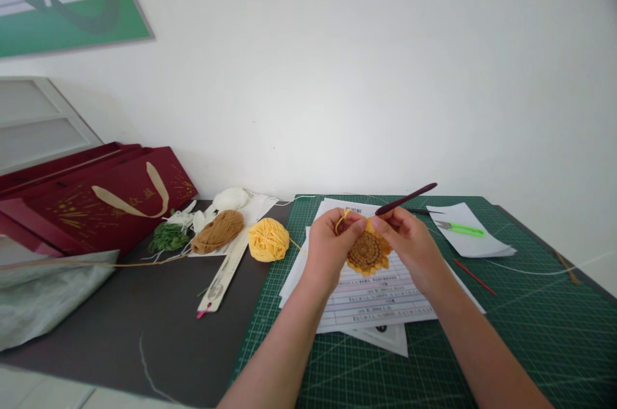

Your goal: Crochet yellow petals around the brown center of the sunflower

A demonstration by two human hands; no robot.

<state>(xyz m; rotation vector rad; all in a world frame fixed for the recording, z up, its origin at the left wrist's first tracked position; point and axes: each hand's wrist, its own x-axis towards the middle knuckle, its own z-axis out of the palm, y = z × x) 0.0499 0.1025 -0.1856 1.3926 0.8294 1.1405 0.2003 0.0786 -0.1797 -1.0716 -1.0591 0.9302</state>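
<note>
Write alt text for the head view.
A left hand pinches a crocheted sunflower and yellow yarn while a right hand holds a dark crochet hook, above printed sheets on a green cutting mat. A yellow yarn ball lies to the left.

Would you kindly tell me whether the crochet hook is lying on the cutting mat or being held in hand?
Held: the crochet hook rises from the right hand, its dark handle clear of the cutting mat.

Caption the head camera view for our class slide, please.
Left hand and right hand hold a crochet hook and yellow crocheted sunflower above a green cutting mat.
</note>
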